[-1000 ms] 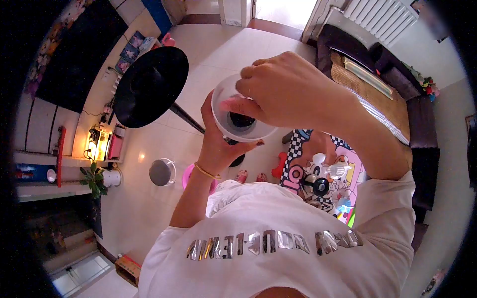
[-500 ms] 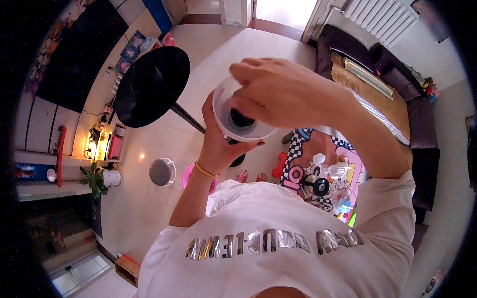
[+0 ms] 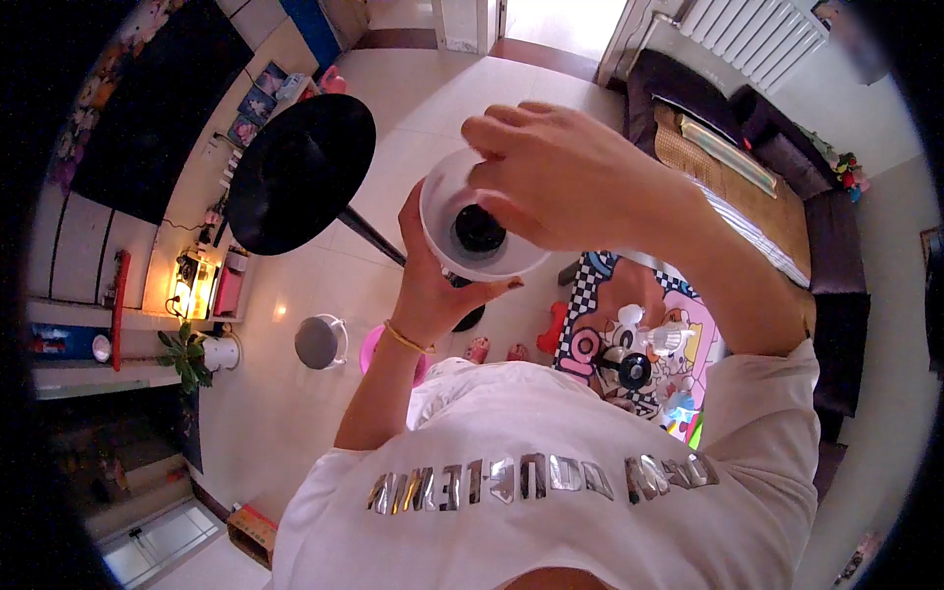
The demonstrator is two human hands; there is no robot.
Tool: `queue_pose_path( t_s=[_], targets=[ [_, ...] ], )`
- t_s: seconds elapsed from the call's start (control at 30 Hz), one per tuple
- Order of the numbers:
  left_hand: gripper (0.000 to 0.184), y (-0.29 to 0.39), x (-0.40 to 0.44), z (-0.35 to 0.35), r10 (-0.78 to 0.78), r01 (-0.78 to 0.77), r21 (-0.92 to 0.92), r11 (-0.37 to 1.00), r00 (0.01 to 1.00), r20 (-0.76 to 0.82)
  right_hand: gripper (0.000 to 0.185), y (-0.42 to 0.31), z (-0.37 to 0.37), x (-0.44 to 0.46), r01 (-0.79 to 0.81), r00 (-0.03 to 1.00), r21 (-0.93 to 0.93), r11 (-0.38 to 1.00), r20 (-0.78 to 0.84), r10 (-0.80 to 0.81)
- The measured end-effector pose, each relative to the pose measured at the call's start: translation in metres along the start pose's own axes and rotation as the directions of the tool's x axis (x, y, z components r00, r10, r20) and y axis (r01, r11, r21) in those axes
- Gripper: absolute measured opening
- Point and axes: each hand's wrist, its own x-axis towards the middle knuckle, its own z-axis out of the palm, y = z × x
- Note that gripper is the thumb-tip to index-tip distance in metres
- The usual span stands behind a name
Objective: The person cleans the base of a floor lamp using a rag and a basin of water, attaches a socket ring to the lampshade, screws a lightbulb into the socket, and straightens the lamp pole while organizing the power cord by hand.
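Note:
My left hand (image 3: 433, 280) is wrapped round the outside of a translucent white cup-shaped lampshade (image 3: 445, 172), its thumb under the near side. At the bottom inside the shade sits a round black fitting (image 3: 480, 229) like a lamp socket. My right hand (image 3: 546, 177) is over the shade's right side, fingers curled and thumb dipping inside, close to the fitting; anything between the fingertips is hidden. A black pole (image 3: 372, 234) runs from behind the shade to a wide black disc (image 3: 303, 175) at upper left, which looks like part of a floor lamp.
A grey-topped stool (image 3: 319, 341) and a pink round object (image 3: 372, 349) stand on the tiled floor. On the right, a patterned table (image 3: 615, 295) holds a black round part (image 3: 632, 369) and ribbed white shades (image 3: 671, 337). Beyond is a dark sofa (image 3: 836, 236); a potted plant (image 3: 187, 356) is left.
My right hand has shifted slightly up, and its thumb has drawn back to the right, showing more of the black fitting. My left hand and the lampshade stay almost still.

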Motion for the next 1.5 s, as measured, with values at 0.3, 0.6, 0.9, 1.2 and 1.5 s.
queue_pose_path(
  t_s=[0.3, 0.6, 0.9, 1.2, 1.5],
  targets=[
    [0.119, 0.001, -0.002, 0.0, -0.035, 0.035, -0.081, 0.996, 0.999, 0.005, 0.028, -0.002, 0.002, 0.009, -0.103, 0.934, -0.017, 0.994, 0.343, 0.103],
    [0.12, 0.003, 0.0, -0.003, 0.003, -0.003, 0.039, 0.999, 1.0, -0.004, 0.009, -0.007, 0.001, 0.004, -0.038, 0.986, 0.241, 0.97, 0.165, -0.003],
    [0.122, -0.002, -0.002, -0.002, 0.027, -0.024, 0.087, 0.996, 0.999, -0.025, 0.023, -0.007, 0.0, 0.006, -0.045, 0.998, 0.242, 0.969, 0.055, 0.032],
    [0.122, -0.005, -0.001, -0.001, -0.001, 0.001, -0.034, 0.999, 1.0, -0.009, 0.029, -0.007, 0.002, 0.006, -0.034, 0.996, 0.233, 0.972, 0.085, 0.014],
    [0.121, -0.001, -0.002, -0.003, 0.004, -0.004, 0.04, 0.999, 1.0, -0.001, 0.033, -0.011, 0.005, 0.005, -0.017, 1.0, 0.274, 0.961, 0.018, 0.012]
  ],
)
